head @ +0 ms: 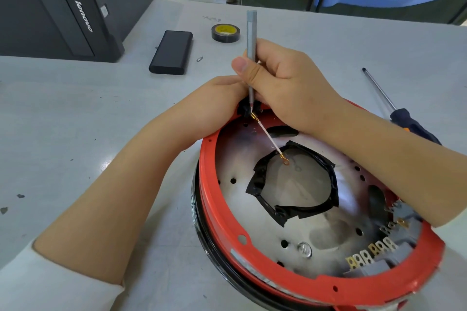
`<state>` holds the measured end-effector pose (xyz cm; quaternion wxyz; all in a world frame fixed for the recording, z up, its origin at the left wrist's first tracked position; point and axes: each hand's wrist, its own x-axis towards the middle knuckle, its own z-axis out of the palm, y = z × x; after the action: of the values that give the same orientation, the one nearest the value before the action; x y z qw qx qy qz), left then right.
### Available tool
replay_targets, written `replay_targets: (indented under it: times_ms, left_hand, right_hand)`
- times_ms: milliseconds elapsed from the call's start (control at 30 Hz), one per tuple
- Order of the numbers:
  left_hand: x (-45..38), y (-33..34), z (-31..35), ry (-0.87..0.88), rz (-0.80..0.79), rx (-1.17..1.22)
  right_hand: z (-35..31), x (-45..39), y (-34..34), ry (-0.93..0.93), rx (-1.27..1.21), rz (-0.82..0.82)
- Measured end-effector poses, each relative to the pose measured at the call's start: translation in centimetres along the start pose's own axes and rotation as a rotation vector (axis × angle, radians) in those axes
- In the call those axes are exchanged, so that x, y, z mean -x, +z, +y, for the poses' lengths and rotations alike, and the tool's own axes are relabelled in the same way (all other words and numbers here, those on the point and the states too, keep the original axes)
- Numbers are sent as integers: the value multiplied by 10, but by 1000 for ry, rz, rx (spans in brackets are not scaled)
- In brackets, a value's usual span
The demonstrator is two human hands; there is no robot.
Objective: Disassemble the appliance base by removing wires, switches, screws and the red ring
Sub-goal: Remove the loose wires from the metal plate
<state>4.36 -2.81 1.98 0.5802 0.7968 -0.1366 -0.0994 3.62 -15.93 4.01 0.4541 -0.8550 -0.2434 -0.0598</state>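
Red ring (209, 184) far rim: right hand (285, 88) grips slim driver (251, 40) upright onto black fitting; left hand (217, 98) steadies there, grasp hidden.

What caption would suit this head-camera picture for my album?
Right hand works a slim grey screwdriver at the far rim of the red ring, left hand steadying beside it.
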Motion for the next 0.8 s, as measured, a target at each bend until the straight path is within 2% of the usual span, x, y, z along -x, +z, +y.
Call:
replay_targets:
  times_ms: [167,300,367,567,700,800]
  left_hand:
    - [0,-1,-1,-35,26,-46]
    - [0,-2,-2,-3,18,-71]
    - [-1,-2,-3,-12,11,-69]
    - [0,0,-1,-56,0,-5]
    - [-2,0,-2,-62,-11,-84]
    - [-4,1,-5,-34,-21,-146]
  right_hand:
    - [-3,-11,5,81,308,-29]
    - [-3,-9,8,34,445,-41]
    - [0,-5,7,15,348,-9]
    - [5,-2,-2,-8,-146,60]
    - [-2,-1,-19,-122,-202,144]
    - [-9,3,-39,-127,-210,118]
